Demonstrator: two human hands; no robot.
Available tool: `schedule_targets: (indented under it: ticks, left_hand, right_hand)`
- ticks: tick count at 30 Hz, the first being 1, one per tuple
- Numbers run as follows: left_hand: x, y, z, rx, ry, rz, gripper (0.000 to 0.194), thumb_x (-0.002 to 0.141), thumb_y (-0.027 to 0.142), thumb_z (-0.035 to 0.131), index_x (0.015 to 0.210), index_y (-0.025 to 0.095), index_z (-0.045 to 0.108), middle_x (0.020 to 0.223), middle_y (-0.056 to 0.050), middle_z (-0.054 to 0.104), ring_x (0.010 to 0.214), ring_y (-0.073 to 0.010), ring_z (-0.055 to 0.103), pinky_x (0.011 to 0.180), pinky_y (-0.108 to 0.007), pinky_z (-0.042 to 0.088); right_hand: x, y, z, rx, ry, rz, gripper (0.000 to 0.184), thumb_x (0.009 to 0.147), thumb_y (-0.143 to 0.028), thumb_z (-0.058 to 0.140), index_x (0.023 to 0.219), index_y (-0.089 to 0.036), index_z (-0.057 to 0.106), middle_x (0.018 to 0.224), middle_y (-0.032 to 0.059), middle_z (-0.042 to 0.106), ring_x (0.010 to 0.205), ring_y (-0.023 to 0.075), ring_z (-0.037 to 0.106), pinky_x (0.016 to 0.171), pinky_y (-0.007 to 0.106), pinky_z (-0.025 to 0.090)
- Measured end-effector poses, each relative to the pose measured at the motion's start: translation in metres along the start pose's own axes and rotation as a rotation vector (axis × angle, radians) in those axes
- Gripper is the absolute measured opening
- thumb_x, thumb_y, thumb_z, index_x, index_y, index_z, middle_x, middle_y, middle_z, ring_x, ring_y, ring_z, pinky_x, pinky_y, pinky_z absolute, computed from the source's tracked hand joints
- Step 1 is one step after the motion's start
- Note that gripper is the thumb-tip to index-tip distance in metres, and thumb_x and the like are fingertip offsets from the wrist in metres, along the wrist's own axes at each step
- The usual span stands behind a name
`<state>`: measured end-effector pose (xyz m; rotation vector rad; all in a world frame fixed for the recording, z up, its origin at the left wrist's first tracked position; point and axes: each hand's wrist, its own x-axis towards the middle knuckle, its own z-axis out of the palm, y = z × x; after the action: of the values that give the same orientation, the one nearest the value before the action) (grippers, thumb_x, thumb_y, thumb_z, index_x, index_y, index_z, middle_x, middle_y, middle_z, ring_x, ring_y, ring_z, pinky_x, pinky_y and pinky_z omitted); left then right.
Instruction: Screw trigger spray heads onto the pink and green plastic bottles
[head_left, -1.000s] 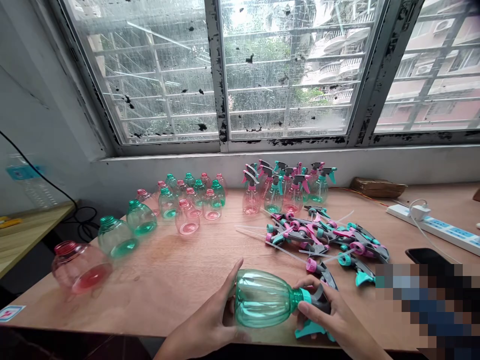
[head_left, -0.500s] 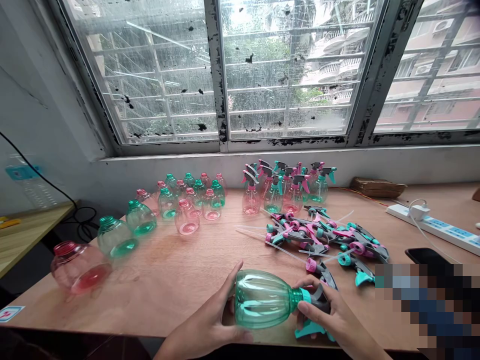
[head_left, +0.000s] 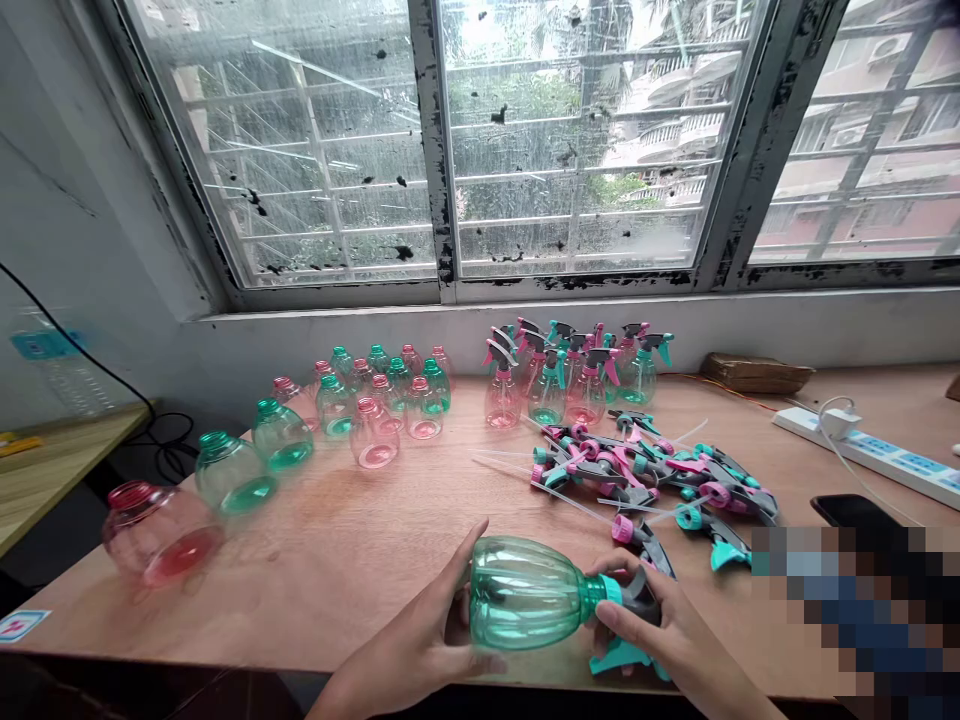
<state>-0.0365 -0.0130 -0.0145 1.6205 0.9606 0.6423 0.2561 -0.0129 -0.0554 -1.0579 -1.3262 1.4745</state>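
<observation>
A clear green spray bottle lies sideways in the air above the table's front edge, its base to the left. My left hand is closed around the base, thumb below and fingers behind, partly hidden. At the neck, my right hand grips the turquoise collar of a grey-and-turquoise trigger sprayer. The collar sits on the bottle's mouth; how tightly cannot be seen. Beyond my right hand lies a heap of loose pink, turquoise and grey trigger sprayers.
Several open pink and green bottles stand at left and back left. Bottles with sprayers fitted stand by the wall under the window. At right are a power strip, a dark phone and a brown block.
The bottle's base end has risen very slightly, along with my left hand. My right hand keeps its place at the collar, and the other things have not moved.
</observation>
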Motion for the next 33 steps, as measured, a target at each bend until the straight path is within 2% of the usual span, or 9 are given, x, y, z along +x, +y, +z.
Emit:
schedule_targets:
  ticks: [3,7,14,18,28,33]
  left_hand:
    - [0.0,-0.002,0.0,-0.021,0.009,0.009,0.113,0.076,0.016,0.079,0.159,0.034,0.005,0.138,-0.006,0.053,0.137,-0.0339,0.04,0.118,-0.048,0.031]
    - [0.0,-0.002,0.001,-0.016,0.017,0.005,0.112,0.077,0.016,0.078,0.159,0.034,0.004,0.14,-0.006,0.052,0.138,-0.0336,0.04,0.118,-0.046,0.03]
    - [0.0,0.006,0.002,-0.015,-0.003,-0.021,0.112,0.078,0.012,0.075,0.159,0.033,0.0,0.157,-0.006,0.038,0.145,-0.0289,0.034,0.119,-0.04,0.03]
    - [0.0,0.008,0.003,-0.036,-0.013,-0.031,0.112,0.078,0.012,0.074,0.159,0.032,-0.001,0.163,-0.006,0.029,0.147,-0.0297,0.032,0.117,-0.038,0.034]
    - [-0.001,0.005,0.001,0.006,0.006,-0.024,0.11,0.078,0.015,0.076,0.159,0.033,0.003,0.156,-0.006,0.039,0.144,-0.0304,0.035,0.117,-0.041,0.033]
    - [-0.001,0.006,0.003,-0.048,-0.017,-0.012,0.108,0.079,0.013,0.074,0.158,0.034,0.003,0.159,-0.004,0.036,0.145,-0.0273,0.035,0.117,-0.038,0.034]
  right_hand:
    - [0.0,-0.002,0.001,-0.001,-0.008,-0.003,0.043,0.084,-0.051,0.073,0.105,-0.019,0.055,0.066,0.0021,0.078,0.062,0.0213,0.075,0.046,0.025,0.055]
    - [0.0,-0.004,0.001,0.007,-0.016,-0.007,0.043,0.084,-0.052,0.074,0.104,-0.019,0.055,0.066,0.0018,0.078,0.062,0.0205,0.074,0.046,0.024,0.054]
    - [0.0,-0.002,0.0,-0.005,-0.016,-0.006,0.043,0.084,-0.05,0.074,0.106,-0.019,0.055,0.066,0.0016,0.078,0.062,0.0218,0.075,0.046,0.026,0.054]
    - [0.001,-0.001,-0.001,-0.016,-0.02,-0.01,0.043,0.084,-0.05,0.073,0.106,-0.019,0.055,0.067,0.0015,0.078,0.062,0.0215,0.075,0.045,0.025,0.054]
    - [0.001,-0.003,0.0,-0.004,-0.029,-0.016,0.043,0.084,-0.052,0.073,0.106,-0.018,0.056,0.066,0.0014,0.077,0.062,0.0208,0.074,0.045,0.024,0.053]
    - [0.0,-0.005,0.001,0.008,-0.028,-0.023,0.042,0.084,-0.051,0.074,0.105,-0.019,0.056,0.066,0.0012,0.077,0.061,0.0205,0.073,0.046,0.025,0.053]
